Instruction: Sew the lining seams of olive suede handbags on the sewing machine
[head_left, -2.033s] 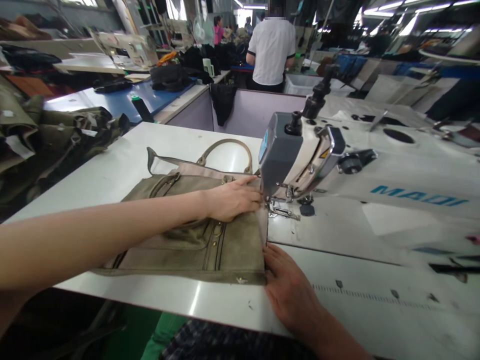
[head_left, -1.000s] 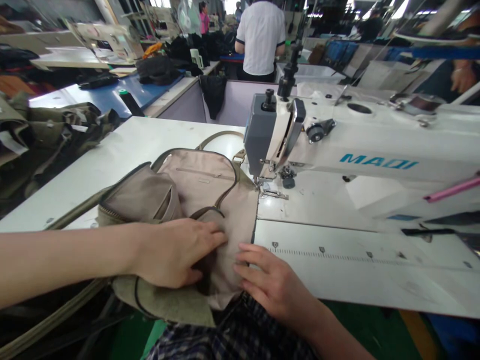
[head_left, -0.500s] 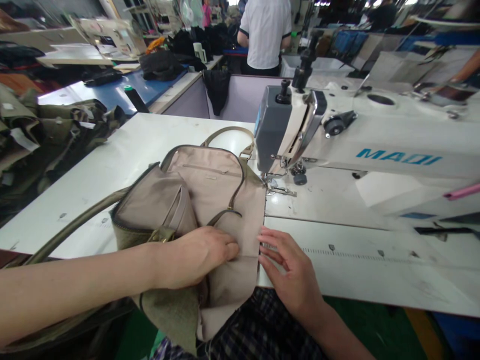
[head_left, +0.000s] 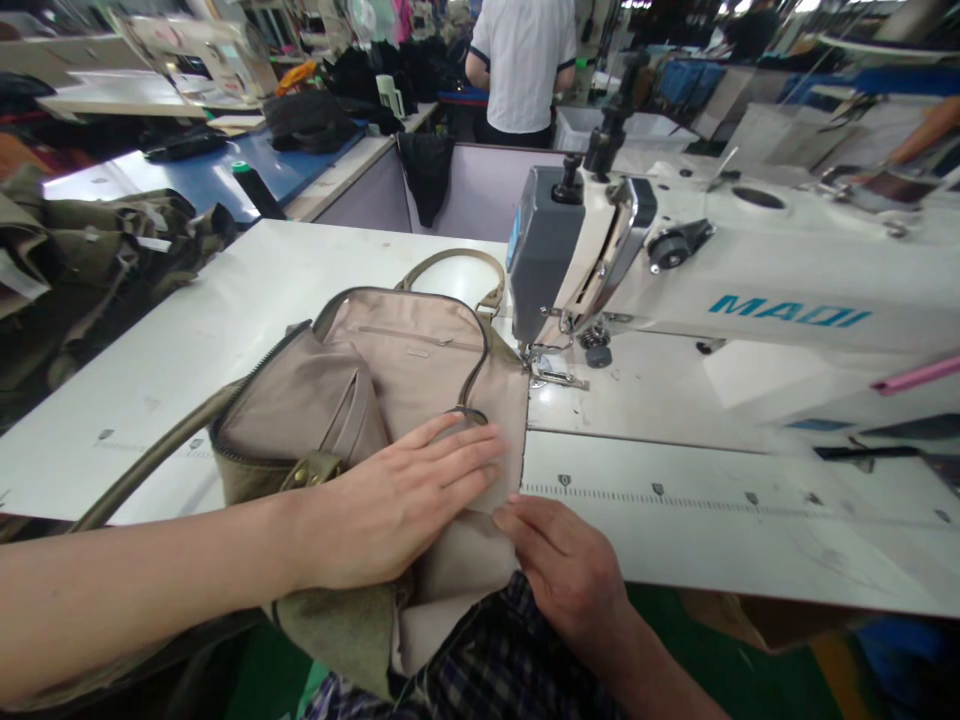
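An olive handbag lies opened out on the sewing table, its beige lining facing up and a zip running along its rim. Flat on the lining, my left hand has its fingers stretched toward the right edge. My right hand pinches that edge of the lining between thumb and fingers, close to the table's front. Farther up, the same edge sits at the needle and presser foot of the sewing machine. One handle loops behind the bag; another stretches to the left.
Olive bag pieces are heaped at the left. Beyond the white sewing table stand a thread cone, a blue-topped table and another sewing machine. A person in a white shirt stands farther back.
My left hand has flattened, its fingers spreading up and right across the lining. My right hand has moved slightly down and closed on the edge. The view has shifted a little.
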